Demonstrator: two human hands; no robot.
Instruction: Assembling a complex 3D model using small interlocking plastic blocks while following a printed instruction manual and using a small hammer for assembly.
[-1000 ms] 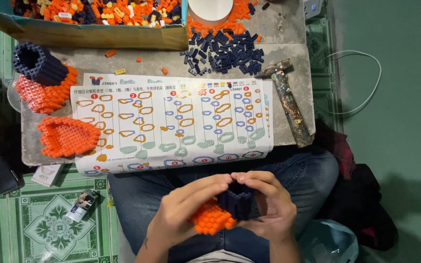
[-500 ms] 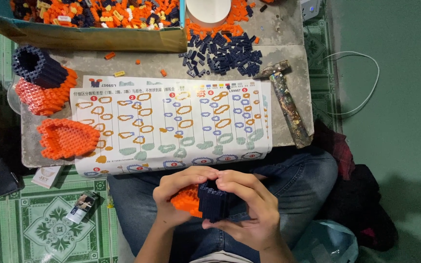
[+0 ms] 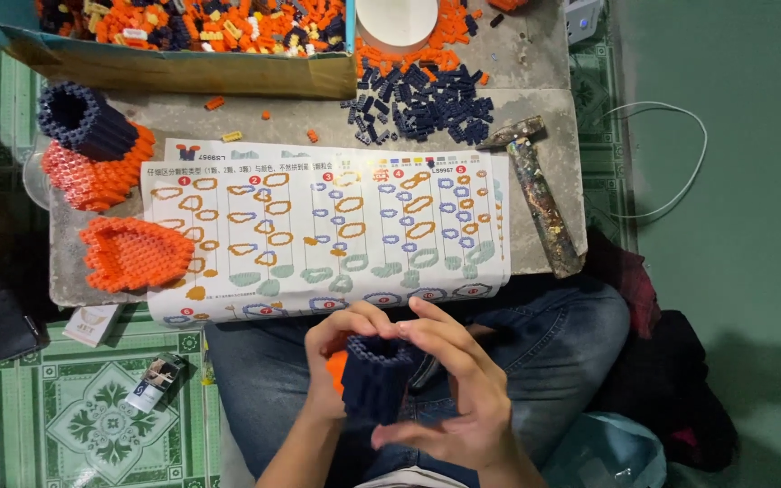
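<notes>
Item: dark blue tube (image 3: 378, 377) built of small plastic bricks, with an orange section (image 3: 336, 369) showing at its left side. It was held over the person's lap, near the edge of the surface (image 3: 549, 72).

Hold: left hand (image 3: 341, 348) wrapped round the left side and far rim, its grip closed on the tube. Right hand (image 3: 463, 389) cupped the right side and near end, fingers (image 3: 436, 330) curled over the rim, its grip likewise pressed on the tube.

Handling, judged: light, stiff, hollow; the knobbly wall should give good purchase. The pressed brick joints looked likely to split under a squeeze or twist, so the outer wall was the place to hold, both sides supported.

Nearby: printed instruction sheet (image 3: 327, 230) on the surface; an orange and blue brick piece (image 3: 92, 149) and a flat orange piece (image 3: 133, 253) at left; loose blue bricks (image 3: 427, 99) far; hammer (image 3: 540, 194) at right; cardboard box (image 3: 174, 68) of mixed bricks at far left.
</notes>
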